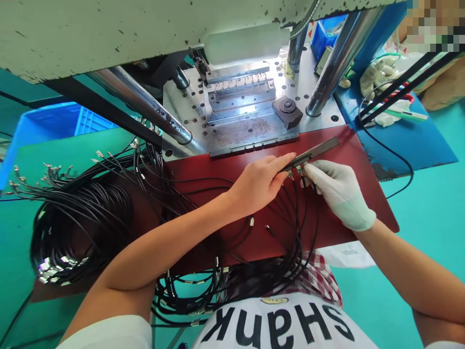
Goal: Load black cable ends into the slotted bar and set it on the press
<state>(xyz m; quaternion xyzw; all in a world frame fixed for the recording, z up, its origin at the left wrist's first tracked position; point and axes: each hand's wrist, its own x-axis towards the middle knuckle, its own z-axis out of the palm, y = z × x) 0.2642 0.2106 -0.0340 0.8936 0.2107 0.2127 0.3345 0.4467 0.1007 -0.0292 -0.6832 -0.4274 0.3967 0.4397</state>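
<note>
the dark slotted bar (313,150) lies on the red mat (232,165) in front of the press plate (250,128), its long axis running from lower left up to upper right; the bare left hand (259,182) meets its lower-left end from the left, fingers pinched closed on that end; the gloved right hand (337,191) comes in from the right and below, fingertips closed on a cable end (301,169) just under the bar; both hands touch at the same end, the far end lying free; thin black cables (290,228) trail from there down toward the person; a larger cable bundle (80,218) lies well apart on the worktop's left.
</note>
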